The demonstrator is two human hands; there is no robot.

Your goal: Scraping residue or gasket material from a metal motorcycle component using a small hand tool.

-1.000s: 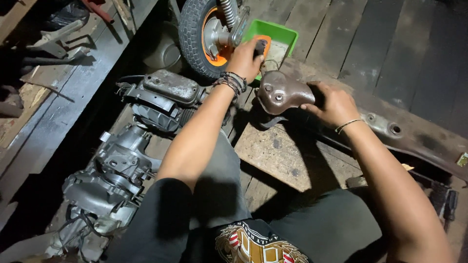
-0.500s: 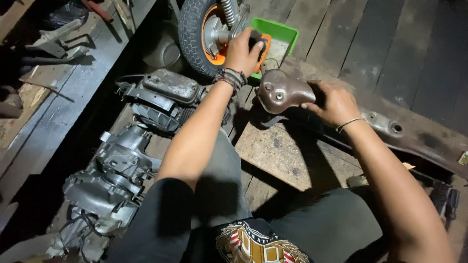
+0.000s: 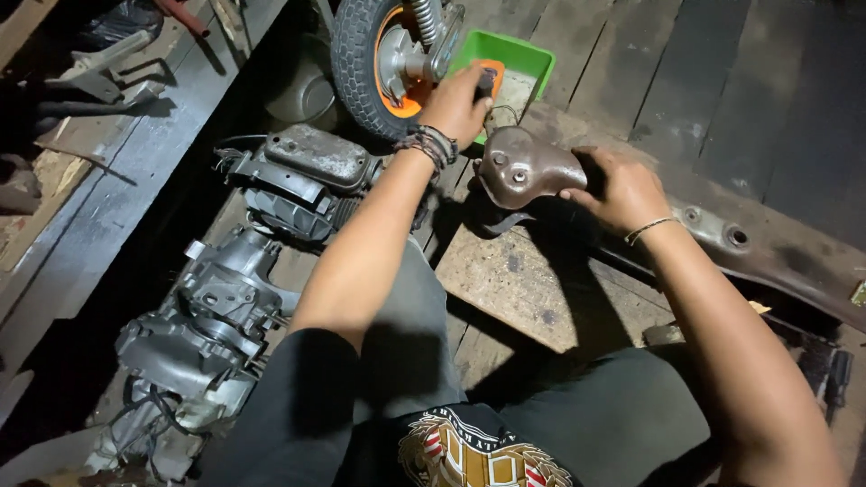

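My left hand [image 3: 456, 106] reaches forward to a green plastic tray [image 3: 528, 56] and is closed around a small tool with a dark grip and an orange part [image 3: 490, 77]. What the tool is cannot be made out. My right hand [image 3: 621, 191] grips the right end of a rounded, rusty brown metal cover [image 3: 526, 168]. The cover rests over the far edge of a worn wooden board [image 3: 528, 284] in front of my knees.
A small tyre with an orange rim [image 3: 365, 56] stands just left of the tray. Two grey engine assemblies [image 3: 302, 179] [image 3: 206, 320] lie to my left. A long brown metal frame piece [image 3: 767, 245] runs off to the right. Scrap parts [image 3: 99, 68] sit at top left.
My left hand has shifted slightly left, toward the wheel, still holding the tool at the tray. My right hand and the brown cover have stayed put.
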